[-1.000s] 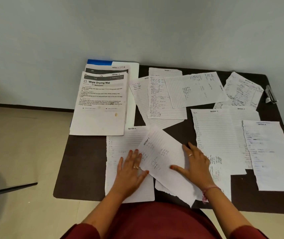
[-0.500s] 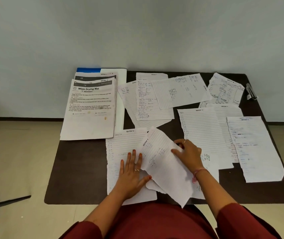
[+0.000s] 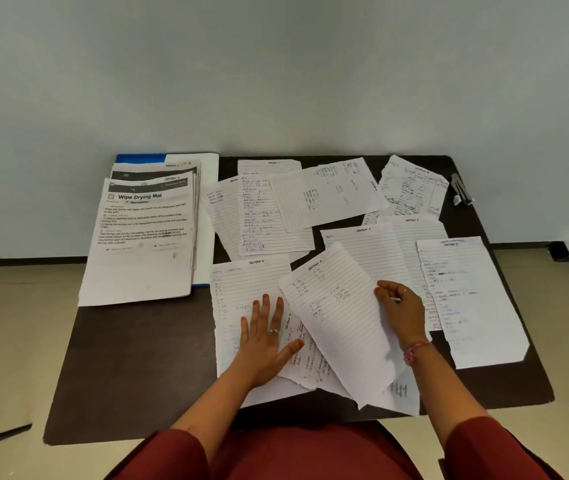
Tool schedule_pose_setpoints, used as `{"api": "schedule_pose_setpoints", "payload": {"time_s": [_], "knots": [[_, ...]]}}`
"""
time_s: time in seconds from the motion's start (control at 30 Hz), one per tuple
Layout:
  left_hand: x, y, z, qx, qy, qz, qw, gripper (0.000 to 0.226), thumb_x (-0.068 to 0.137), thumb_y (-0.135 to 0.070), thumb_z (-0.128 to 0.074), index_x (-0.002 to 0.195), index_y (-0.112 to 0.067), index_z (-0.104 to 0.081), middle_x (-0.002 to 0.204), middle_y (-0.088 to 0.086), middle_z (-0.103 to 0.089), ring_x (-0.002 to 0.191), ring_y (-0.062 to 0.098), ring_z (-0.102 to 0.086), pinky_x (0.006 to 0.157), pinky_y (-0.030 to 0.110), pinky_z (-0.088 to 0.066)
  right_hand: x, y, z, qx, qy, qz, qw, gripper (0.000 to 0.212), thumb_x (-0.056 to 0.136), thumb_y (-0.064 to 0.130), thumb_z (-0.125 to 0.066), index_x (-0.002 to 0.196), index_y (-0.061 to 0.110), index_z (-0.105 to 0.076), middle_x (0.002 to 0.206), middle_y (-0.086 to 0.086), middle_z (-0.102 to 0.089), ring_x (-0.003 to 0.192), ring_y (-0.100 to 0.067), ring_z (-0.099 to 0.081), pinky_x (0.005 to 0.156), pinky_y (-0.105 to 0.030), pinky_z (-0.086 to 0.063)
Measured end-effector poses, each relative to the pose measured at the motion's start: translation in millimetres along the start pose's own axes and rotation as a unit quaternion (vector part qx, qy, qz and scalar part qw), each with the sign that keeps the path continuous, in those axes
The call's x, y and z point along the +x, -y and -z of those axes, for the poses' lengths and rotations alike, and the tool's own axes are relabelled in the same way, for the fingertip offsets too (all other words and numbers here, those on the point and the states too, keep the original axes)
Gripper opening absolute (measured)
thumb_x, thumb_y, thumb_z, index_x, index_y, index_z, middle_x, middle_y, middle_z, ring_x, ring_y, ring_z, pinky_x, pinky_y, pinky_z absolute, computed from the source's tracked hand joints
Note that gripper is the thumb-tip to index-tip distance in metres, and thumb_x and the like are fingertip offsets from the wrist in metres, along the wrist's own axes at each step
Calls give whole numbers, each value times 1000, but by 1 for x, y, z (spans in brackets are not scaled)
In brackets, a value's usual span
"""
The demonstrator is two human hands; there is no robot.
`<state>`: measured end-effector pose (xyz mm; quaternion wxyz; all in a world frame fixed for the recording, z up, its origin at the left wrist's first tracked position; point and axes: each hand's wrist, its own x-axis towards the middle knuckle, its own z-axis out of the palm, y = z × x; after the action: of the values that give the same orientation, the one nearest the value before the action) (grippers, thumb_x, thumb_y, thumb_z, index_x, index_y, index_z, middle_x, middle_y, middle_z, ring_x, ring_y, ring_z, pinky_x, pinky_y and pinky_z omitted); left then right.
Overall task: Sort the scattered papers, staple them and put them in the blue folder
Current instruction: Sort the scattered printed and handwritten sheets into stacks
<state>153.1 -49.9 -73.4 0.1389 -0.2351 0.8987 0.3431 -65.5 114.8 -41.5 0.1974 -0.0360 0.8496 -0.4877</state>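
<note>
Several lined, handwritten sheets lie scattered over the dark table point(image 3: 130, 368). My right hand point(image 3: 401, 308) pinches the right edge of one tilted lined sheet point(image 3: 336, 320) and holds it lifted above the sheets below. My left hand point(image 3: 265, 336) lies flat with spread fingers on another lined sheet point(image 3: 241, 289) at the near middle. A torn sheet point(image 3: 302, 367) peeks out between the two. The blue folder point(image 3: 140, 158) sits at the far left corner, mostly hidden under a stack of printed pages point(image 3: 141, 237). A stapler point(image 3: 461, 188) lies at the far right corner.
More lined sheets cover the far middle point(image 3: 324, 192) and the right side point(image 3: 466, 296) of the table. A pale wall stands close behind the table. The printed stack overhangs the left table edge. Bare dark tabletop shows at the near left.
My right hand went from lying flat on the tilted sheet to pinching its right edge and lifting it. The torn sheet beneath now shows. My left hand stayed pressed on its sheet.
</note>
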Motion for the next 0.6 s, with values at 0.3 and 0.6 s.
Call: {"api": "schedule_pose_setpoints", "payload": {"time_s": [0.3, 0.6], "knots": [[31, -30, 3, 23, -18, 37, 999, 102, 59, -92, 8, 137, -31, 34, 145, -2, 42, 135, 20, 38, 107, 45, 22, 21, -9, 15, -49, 37, -8, 998, 26, 90, 7, -61, 116, 11, -63, 106, 2, -61, 98, -13, -55, 85, -21, -40], [54, -64, -11, 143, -1, 20, 990, 91, 78, -78, -9, 140, -23, 30, 147, 3, 40, 133, 24, 40, 111, 57, 15, 68, -4, 35, -105, 1, 40, 994, 34, 88, 14, -65, 120, 9, -58, 123, -11, -56, 100, -17, -53, 80, -23, -39]]}}
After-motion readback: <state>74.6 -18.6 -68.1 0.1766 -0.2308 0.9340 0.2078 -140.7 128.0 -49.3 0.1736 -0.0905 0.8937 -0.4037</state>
